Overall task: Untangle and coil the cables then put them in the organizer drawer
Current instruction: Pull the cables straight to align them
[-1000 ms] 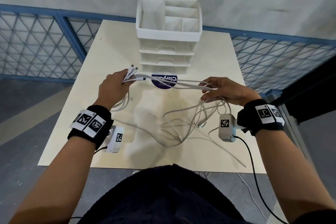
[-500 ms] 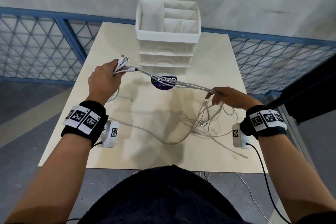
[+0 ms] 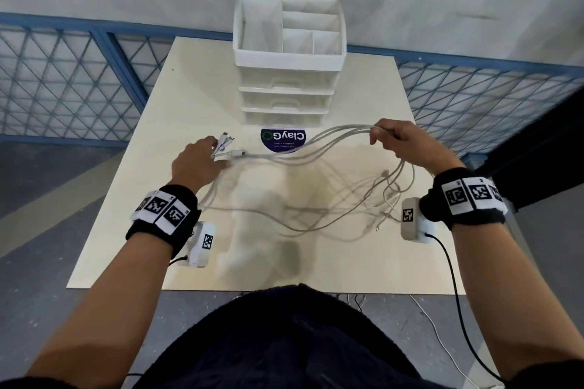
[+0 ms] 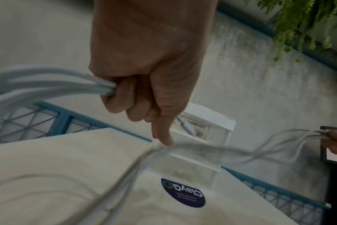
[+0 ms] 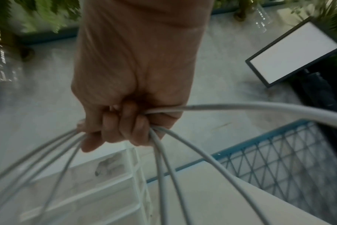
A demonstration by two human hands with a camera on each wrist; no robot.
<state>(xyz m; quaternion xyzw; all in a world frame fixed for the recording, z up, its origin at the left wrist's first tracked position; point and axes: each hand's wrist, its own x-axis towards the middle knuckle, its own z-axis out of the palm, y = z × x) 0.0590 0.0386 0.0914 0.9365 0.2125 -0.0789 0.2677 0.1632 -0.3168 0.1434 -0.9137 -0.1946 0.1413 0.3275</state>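
The left hand (image 3: 197, 163) is held low over the table (image 3: 132, 215), back upward, with its fingers curled round a bundle of white cables (image 3: 284, 158) near their plug ends. From the left wrist view, the strands are seen clamped between the curled fingers (image 4: 123, 97) and the palm, while one finger is stretched straight down to the crossing strands. The plugs (image 3: 226, 144) are fanned out just beyond the knuckles. The right hand (image 3: 407, 144) is raised higher and further to the right, wrist bent, and the same bundle is gripped in its closed fist. In the right wrist view, several strands are seen leaving the fist on both sides of the fingers (image 5: 123, 123). Between the two hands the cables are stretched in a shallow sagging span above the tabletop. Below the right hand, the remaining lengths hang in loose, tangled loops that rest on the table. The white organizer (image 3: 289, 50), with its drawers (image 3: 286, 101) closed, stands at the far edge of the table, beyond both hands. A round purple sticker (image 3: 282, 139) lies just in front of it.
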